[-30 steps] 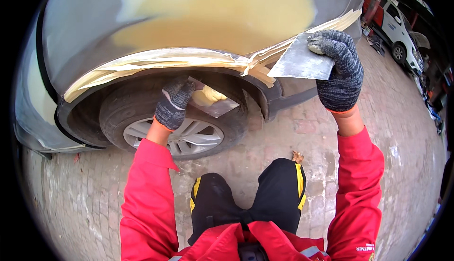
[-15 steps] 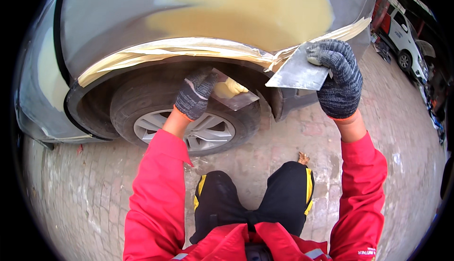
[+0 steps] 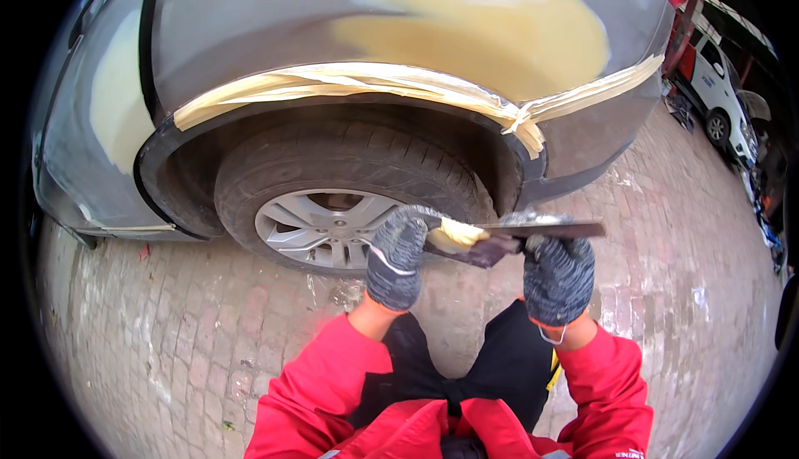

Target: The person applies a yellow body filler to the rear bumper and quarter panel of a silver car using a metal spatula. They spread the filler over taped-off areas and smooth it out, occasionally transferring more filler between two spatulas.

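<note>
My left hand [image 3: 397,259], in a dark grey knit glove, grips a flat metal filler spreader [image 3: 489,253] that carries a lump of yellow body filler [image 3: 456,233]. A second metal spreader [image 3: 574,230], seen almost edge-on, is clasped in my gloved right hand [image 3: 559,280]. The two blades meet or overlap between my hands, just in front of the wheel; whether they touch cannot be told. Beyond them, the grey car panel [image 3: 250,26] bears a broad smoothed patch of yellow filler [image 3: 491,43]. Cream masking tape [image 3: 333,81] follows the wheel arch below it.
The tyre [image 3: 333,155] and silver alloy wheel [image 3: 337,226] stand close ahead of my hands. Another filler patch [image 3: 115,93] shows on the car's door at left. Brick paving [image 3: 216,334] lies around my knees. A white car [image 3: 712,76] is parked at far right.
Both hands have come down and toward me, away from the panel. The right spreader has left the taped edge, turned edge-on and moved to the filler on the left one.
</note>
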{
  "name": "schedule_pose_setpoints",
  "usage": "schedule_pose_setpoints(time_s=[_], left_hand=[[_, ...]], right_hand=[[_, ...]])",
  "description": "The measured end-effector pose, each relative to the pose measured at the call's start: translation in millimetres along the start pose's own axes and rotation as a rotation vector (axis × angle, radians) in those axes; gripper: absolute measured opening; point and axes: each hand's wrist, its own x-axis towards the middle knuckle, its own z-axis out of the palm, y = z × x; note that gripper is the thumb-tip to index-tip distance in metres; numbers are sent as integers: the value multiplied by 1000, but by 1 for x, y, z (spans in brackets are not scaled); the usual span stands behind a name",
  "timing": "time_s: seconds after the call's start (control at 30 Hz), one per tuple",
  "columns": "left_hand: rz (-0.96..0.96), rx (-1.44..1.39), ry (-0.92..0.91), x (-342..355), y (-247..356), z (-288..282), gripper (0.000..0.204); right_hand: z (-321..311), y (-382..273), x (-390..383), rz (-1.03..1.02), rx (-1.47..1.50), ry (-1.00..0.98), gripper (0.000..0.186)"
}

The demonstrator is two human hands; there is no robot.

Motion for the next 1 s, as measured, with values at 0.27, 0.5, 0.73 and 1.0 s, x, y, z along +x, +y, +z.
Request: schedule_pose_setpoints(time_s=[0.27, 0.5, 0.73, 1.0], left_hand=[[60, 224, 96, -25, 25, -24, 21], [178, 509, 216, -38, -1, -71, 20], [31, 308, 117, -75, 1, -63, 25], [-313, -165, 155, -82, 22, -54, 22]], right_hand=[[13, -24, -1, -301, -492, -441, 21], [7, -78, 51, -657, -1250, -518, 26], [72, -145, 124, -1433, -1478, -315, 26], [107, -164, 138, -1586, -1557, -441, 20]])
